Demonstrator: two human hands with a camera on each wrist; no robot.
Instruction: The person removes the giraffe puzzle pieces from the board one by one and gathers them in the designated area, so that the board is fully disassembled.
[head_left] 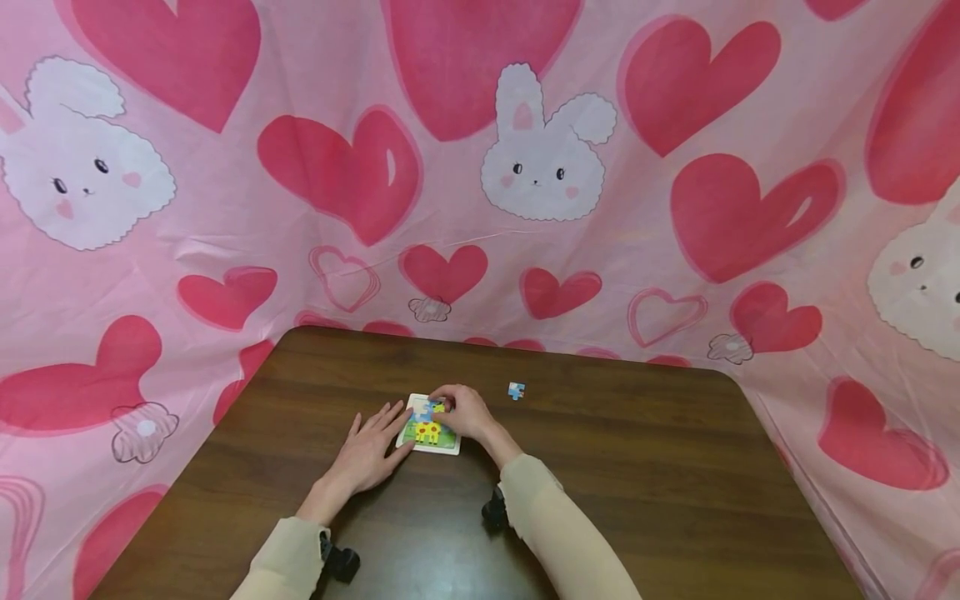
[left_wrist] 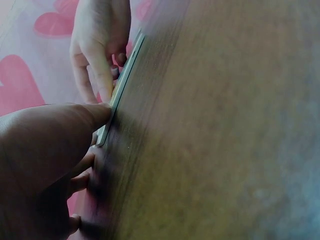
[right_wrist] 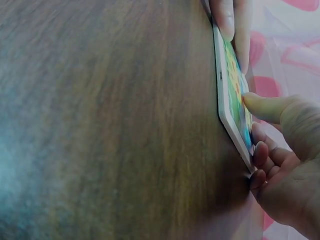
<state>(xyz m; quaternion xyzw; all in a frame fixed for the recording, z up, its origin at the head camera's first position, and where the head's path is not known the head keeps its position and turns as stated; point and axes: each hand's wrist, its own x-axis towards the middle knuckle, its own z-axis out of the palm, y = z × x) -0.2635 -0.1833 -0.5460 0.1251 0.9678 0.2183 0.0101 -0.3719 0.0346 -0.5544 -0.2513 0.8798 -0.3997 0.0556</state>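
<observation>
A small white-framed jigsaw puzzle [head_left: 427, 433] with a yellow giraffe on green and blue lies flat on the table. My left hand [head_left: 367, 450] rests at its left side, fingers spread and fairly straight, thumb [left_wrist: 97, 116] against the near edge. Over the upper right of the puzzle, my right hand [head_left: 467, 412] has its thumb and fingers bent round a puzzle piece [head_left: 439, 408], largely hidden by them. The right thumb [right_wrist: 262, 106] touches the picture surface, while other fingers curl by the frame's edge. One loose blue puzzle piece [head_left: 516, 390] lies apart, farther back and right.
The brown wooden table [head_left: 637, 467] extends around the puzzle on all sides. Pink cloth [head_left: 450, 208] with hearts and rabbits hangs behind and at both sides. A black device [head_left: 341, 564] sits at each wrist by the pale sleeves.
</observation>
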